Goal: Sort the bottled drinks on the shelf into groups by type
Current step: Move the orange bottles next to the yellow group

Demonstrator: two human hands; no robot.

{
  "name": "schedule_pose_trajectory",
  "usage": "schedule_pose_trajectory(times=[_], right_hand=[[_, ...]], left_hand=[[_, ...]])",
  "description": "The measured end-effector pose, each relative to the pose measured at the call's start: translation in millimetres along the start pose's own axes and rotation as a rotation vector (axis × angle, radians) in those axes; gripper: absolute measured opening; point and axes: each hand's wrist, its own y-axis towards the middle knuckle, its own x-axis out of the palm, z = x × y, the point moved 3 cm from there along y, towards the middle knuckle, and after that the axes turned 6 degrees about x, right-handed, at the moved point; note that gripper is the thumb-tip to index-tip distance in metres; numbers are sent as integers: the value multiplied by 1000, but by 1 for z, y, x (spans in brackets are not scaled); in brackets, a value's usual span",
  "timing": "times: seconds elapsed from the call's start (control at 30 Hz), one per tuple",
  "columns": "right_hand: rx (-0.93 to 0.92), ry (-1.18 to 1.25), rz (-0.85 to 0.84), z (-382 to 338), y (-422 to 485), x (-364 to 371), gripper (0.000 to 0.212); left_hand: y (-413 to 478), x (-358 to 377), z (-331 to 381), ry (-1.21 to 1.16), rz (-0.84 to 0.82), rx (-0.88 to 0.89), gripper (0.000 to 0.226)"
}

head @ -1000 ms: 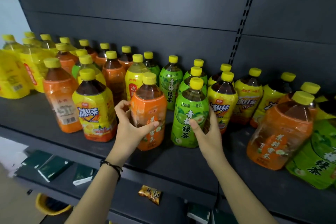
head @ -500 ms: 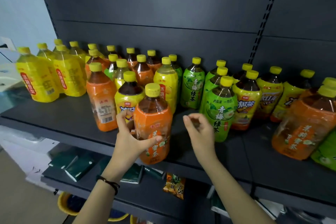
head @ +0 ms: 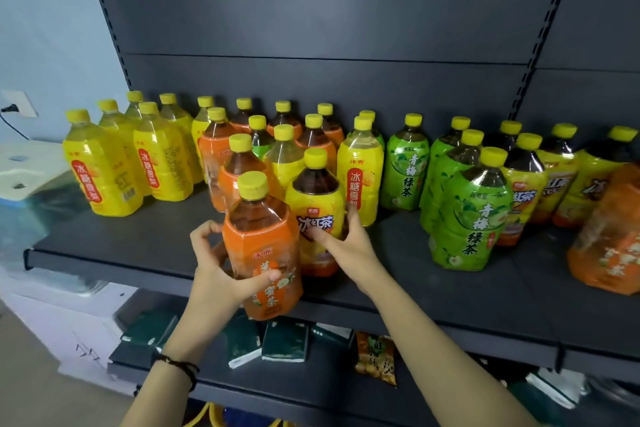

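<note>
**Both hands on bottles at the shelf front**

Head view. Left hand (head: 221,274) wraps the orange-label bottle (head: 265,250) low on its body: thumb across the front label, fingers curled round the far left side. The bottle overhangs the front edge of the shelf (head: 114,246); whether its base touches cannot be told. Just right of that thumb, right hand (head: 341,246) grips the yellow-label black tea bottle (head: 317,208), thumb on its label, fingers behind its right flank. That bottle stands upright on the shelf. Well right of the right-hand fingers stands a green tea bottle (head: 469,215). Beyond the fingertips, more yellow-capped bottles crowd the back.
</note>
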Motion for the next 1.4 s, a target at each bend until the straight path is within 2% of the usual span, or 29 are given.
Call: schedule_pose_trajectory(times=[0.17, 0.33, 0.43, 0.53, 0.67, 0.73, 0.8, 0.87, 0.97, 1.07, 1.23, 1.4], right_hand=[[-15, 30, 143, 13, -8, -33, 76], [-10, 44, 297, 20, -14, -66, 96], [-28, -30, 420, 22, -16, -72, 95], [-111, -72, 591, 21, -25, -72, 73], [-288, 14, 842, 6, -50, -62, 22], [-362, -3, 809, -6, -55, -46, 12], [-381, -1, 605, -15, -49, -20, 19], [-304, -33, 380, -24, -32, 8, 27], [-135, -130, 219, -28, 8, 40, 71], [4, -117, 177, -27, 34, 57, 96], [74, -263, 131, -17, 37, 73, 127], [25, -340, 204, -17, 42, 94, 133]], left_hand=[[5, -8, -8, -41, -8, 12, 93], [11, -9, -10, -62, -27, 29, 92], [16, -17, -10, -51, -26, 47, 92], [20, -31, -11, -47, -10, 57, 91], [20, -57, -17, -23, -3, 64, 91], [18, -68, -15, -6, 16, 75, 91], [17, -76, -15, -10, 58, 95, 86], [20, -85, -20, -11, 114, 94, 80], [33, -94, -21, -16, 113, 77, 83], [42, -99, -23, -10, 97, 31, 89], [46, -101, -28, 4, 86, 34, 93], [47, -111, -33, -6, 94, 32, 96]])
